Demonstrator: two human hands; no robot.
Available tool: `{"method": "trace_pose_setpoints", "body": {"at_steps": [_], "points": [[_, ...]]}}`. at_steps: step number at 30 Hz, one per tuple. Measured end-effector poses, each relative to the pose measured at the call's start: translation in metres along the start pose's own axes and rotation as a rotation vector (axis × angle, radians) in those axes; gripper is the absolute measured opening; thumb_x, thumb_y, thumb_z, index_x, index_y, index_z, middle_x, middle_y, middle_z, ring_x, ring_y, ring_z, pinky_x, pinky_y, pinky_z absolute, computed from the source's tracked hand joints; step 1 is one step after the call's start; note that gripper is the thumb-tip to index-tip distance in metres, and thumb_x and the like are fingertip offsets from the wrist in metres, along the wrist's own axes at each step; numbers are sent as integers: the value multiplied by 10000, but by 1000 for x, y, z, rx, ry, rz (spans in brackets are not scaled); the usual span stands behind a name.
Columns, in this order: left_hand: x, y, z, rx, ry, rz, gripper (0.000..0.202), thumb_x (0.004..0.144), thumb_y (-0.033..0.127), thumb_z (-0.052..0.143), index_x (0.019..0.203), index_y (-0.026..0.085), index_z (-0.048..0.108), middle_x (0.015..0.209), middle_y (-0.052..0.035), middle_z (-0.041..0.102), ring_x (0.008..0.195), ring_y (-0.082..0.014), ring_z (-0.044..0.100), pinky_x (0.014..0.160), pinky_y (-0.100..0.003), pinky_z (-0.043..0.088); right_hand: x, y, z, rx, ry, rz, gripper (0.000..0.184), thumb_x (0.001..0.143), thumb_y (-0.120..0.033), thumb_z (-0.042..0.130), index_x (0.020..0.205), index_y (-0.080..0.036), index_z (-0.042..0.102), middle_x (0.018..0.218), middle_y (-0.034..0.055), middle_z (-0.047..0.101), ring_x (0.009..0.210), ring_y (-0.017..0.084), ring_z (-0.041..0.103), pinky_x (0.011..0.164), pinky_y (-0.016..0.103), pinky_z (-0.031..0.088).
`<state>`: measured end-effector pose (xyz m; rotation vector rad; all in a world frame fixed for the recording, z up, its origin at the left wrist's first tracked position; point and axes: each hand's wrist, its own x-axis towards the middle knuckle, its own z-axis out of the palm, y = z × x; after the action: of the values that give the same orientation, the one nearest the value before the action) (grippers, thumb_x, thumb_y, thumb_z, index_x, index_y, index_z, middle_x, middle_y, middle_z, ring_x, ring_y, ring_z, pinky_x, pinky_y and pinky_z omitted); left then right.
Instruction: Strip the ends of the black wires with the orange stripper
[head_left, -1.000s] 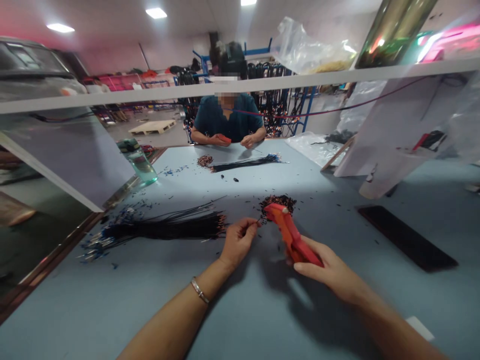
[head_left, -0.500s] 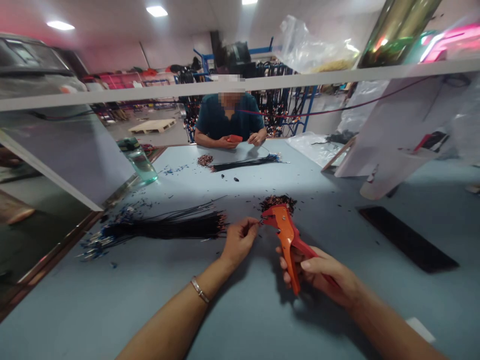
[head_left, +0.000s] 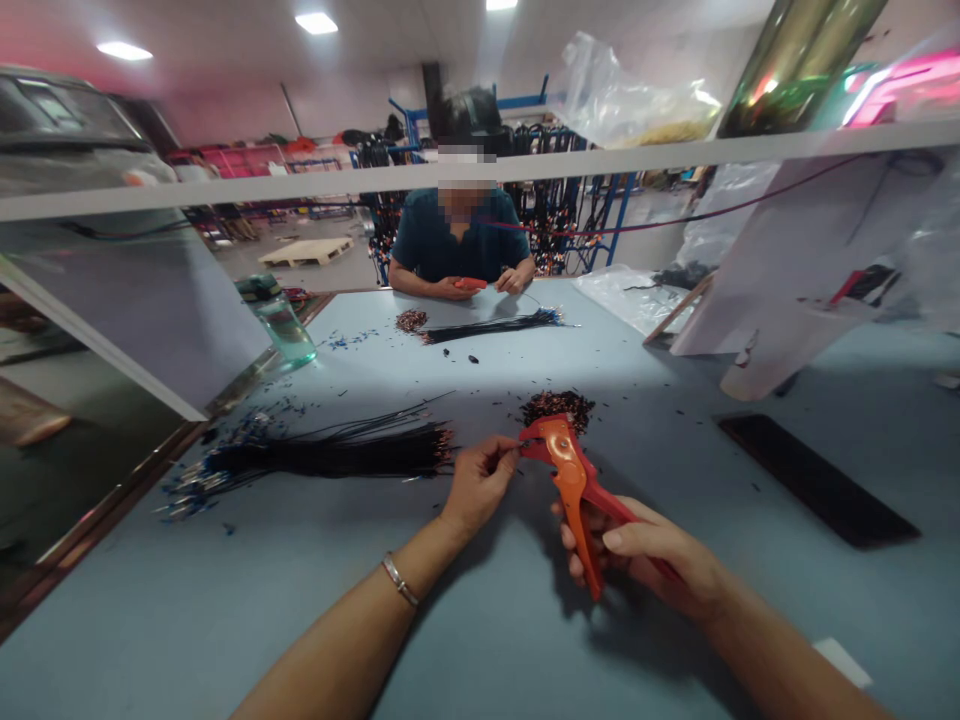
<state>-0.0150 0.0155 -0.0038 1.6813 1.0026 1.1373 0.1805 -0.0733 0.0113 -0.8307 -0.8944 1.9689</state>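
My right hand (head_left: pixel 637 555) is wrapped around the handles of an orange and red wire stripper (head_left: pixel 571 475), whose jaws point left. Just left of those jaws, my left hand (head_left: pixel 484 480) pinches a thin dark wire (head_left: pixel 520 446) between thumb and fingertips; only its short tip shows at the jaws, and the rest is hidden by the hand. A bundle of black wires (head_left: pixel 337 452) lies to the left of my left hand, copper-coloured ends towards it and blue and silver ends at the far left. Behind the stripper's head is a pile of small dark and copper-coloured scraps (head_left: pixel 559 405).
A co-worker (head_left: pixel 459 240) sits across the table holding a red tool near another wire bundle (head_left: pixel 491 325). A green-tinted bottle (head_left: pixel 289 330) stands at the left edge. A black flat slab (head_left: pixel 817 480) and a white container (head_left: pixel 787 345) are at right. A shelf bar (head_left: pixel 300 186) crosses above.
The stripper's head has turned slightly and dipped a little, its jaws now closer to my left fingertips. My left hand has barely moved. The co-worker's red tool has tilted flatter.
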Motion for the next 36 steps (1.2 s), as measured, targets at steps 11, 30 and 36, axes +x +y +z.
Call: {"method": "trace_pose_setpoints", "body": {"at_steps": [11, 30, 36], "points": [[0, 2, -1, 71, 8, -10, 214, 789, 291, 538, 727, 122, 653, 594, 9, 556, 570, -102, 449, 555, -204, 363, 0, 1, -1, -17, -2, 1, 377, 683, -244, 639, 1047, -146, 625, 898, 91, 663, 751, 218, 657, 635, 329, 511], [0, -1, 0, 46, -11, 27, 225, 796, 299, 543, 724, 123, 664, 602, 0, 564, 578, -107, 455, 559, -208, 356, -1, 2, 0, -80, 11, -12, 372, 665, -226, 624, 1028, -145, 623, 867, 76, 637, 708, 191, 624, 647, 326, 484], [-1, 0, -1, 53, -18, 57, 247, 811, 309, 531, 758, 112, 672, 631, -11, 584, 596, -113, 475, 566, -209, 367, -2, 2, 2, -103, 24, -24, 346, 664, -228, 642, 997, -136, 631, 799, 64, 632, 654, 176, 615, 570, 277, 469]]}}
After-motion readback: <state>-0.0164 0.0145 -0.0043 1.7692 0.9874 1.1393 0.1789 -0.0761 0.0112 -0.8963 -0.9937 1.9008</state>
